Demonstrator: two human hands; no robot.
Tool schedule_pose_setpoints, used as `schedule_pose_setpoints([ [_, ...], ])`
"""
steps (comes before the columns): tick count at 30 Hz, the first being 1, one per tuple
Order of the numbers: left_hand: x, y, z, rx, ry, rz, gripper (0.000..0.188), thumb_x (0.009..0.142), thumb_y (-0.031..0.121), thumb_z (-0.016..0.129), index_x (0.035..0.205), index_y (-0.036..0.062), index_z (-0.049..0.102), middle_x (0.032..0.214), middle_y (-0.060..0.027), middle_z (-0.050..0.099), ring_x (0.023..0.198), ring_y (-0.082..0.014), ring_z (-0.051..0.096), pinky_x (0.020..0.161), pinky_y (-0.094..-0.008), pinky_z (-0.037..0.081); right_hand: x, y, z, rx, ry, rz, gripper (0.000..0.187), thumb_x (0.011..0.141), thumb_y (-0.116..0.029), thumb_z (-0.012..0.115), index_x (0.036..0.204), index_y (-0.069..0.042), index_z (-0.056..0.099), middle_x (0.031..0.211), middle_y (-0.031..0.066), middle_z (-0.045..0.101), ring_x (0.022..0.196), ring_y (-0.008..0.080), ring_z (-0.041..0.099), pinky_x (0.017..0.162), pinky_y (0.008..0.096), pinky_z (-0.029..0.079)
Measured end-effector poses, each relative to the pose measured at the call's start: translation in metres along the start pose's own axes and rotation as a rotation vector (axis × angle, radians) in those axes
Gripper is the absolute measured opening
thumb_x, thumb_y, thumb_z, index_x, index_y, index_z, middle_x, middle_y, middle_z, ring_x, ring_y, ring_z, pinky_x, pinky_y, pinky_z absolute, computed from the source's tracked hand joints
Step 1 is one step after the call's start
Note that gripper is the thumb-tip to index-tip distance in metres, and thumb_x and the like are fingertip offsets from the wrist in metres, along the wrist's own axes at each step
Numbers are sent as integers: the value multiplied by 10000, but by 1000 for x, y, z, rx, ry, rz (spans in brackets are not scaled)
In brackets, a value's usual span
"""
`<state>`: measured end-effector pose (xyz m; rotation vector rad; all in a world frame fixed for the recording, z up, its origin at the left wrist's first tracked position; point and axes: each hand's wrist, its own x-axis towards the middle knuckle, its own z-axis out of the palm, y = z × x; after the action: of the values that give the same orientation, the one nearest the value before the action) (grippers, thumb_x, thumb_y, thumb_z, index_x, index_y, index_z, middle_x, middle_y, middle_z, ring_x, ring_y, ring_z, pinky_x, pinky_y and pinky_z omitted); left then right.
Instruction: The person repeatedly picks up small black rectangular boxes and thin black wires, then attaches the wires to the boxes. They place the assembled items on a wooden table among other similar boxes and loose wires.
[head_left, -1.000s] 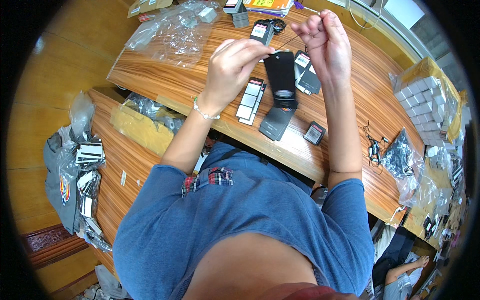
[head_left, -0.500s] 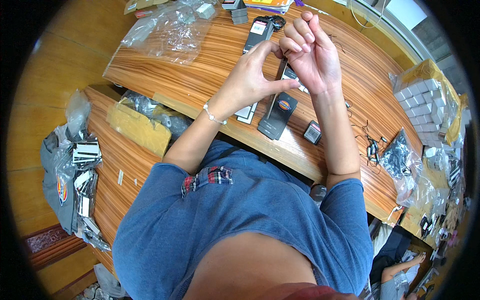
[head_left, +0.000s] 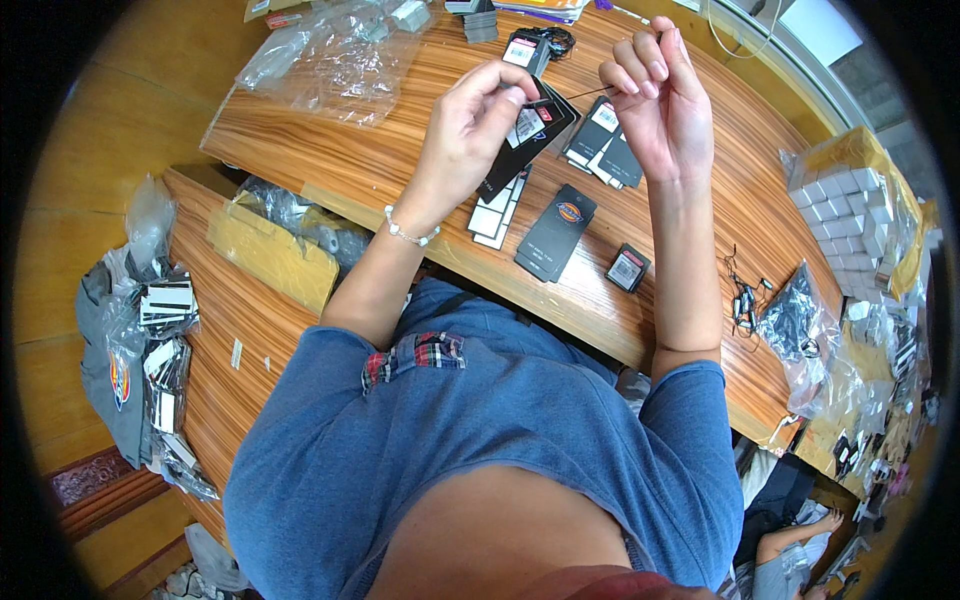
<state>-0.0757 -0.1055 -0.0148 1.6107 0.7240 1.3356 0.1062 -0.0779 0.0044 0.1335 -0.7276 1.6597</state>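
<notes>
Between thumb and fingers of my left hand [head_left: 470, 135] are several black hang tags [head_left: 515, 160], one with a white barcode sticker, tilted above the table. A thin black cord [head_left: 580, 94] runs from the tags across to my right hand [head_left: 665, 110], which is closed on its other end with curled fingers. Beneath the hands lie a fan of dark tags with barcode stickers [head_left: 605, 125], strips of white-panelled labels [head_left: 492, 222], a stack of dark tags with an oval emblem [head_left: 555, 235] and a small pile of square black tags [head_left: 628, 267].
Loose black cords [head_left: 745, 305] and a plastic bag of black items [head_left: 795, 325] lie at the right, near a wrapped block of small white boxes [head_left: 845, 215]. Clear plastic bags [head_left: 330, 65] cover the far left. Bundled labels [head_left: 170, 385] sit on the left table. Another person's arm [head_left: 795, 535] shows lower right.
My hands have moved apart, the left one leftward and the right one rightward. The cord is now stretched between them, and the held tags have turned to show their faces.
</notes>
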Motion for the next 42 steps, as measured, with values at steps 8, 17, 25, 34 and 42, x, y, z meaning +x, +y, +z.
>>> schedule_pose_setpoints([
  [8, 2, -9, -2, 103, 48, 77, 219, 760, 148, 701, 864, 5, 572, 853, -19, 543, 752, -63, 527, 669, -195, 438, -3, 3, 9, -235, 20, -25, 177, 938, -175, 438, 1002, -28, 512, 616, -20, 378, 549, 70, 326, 544, 216, 312],
  [17, 7, 7, -16, 362, 90, 189, 147, 845, 141, 584, 851, 2, 631, 796, -45, 537, 786, -121, 533, 705, -235, 426, -7, 8, 20, -934, -27, 45, 188, 873, -59, 518, 1049, 7, 521, 843, 115, 640, 766, 149, 616, 765, 280, 477],
  [25, 6, 8, -14, -6, 91, 35, 185, 880, 134, 546, 939, -16, 637, 871, -55, 626, 763, -90, 563, 709, -216, 456, -10, 20, 13, -1162, -51, 41, 108, 823, -84, 620, 883, 6, 611, 814, 49, 637, 780, 91, 606, 712, 213, 492],
  [34, 7, 9, -15, -205, 135, -33, 159, 818, 70, 624, 942, -29, 630, 803, -98, 651, 700, -118, 621, 670, -227, 515, -11, 18, 16, -1142, 18, 77, 73, 810, -54, 628, 857, -1, 608, 813, 44, 624, 769, 88, 587, 708, 209, 476],
  [42, 6, 7, -15, -168, 128, -71, 162, 817, 71, 624, 944, -30, 628, 803, -101, 652, 689, -120, 618, 643, -222, 508, -11, 21, 15, -1186, 31, 57, 92, 793, -80, 650, 830, 0, 625, 756, 30, 632, 699, 60, 585, 636, 185, 468],
])
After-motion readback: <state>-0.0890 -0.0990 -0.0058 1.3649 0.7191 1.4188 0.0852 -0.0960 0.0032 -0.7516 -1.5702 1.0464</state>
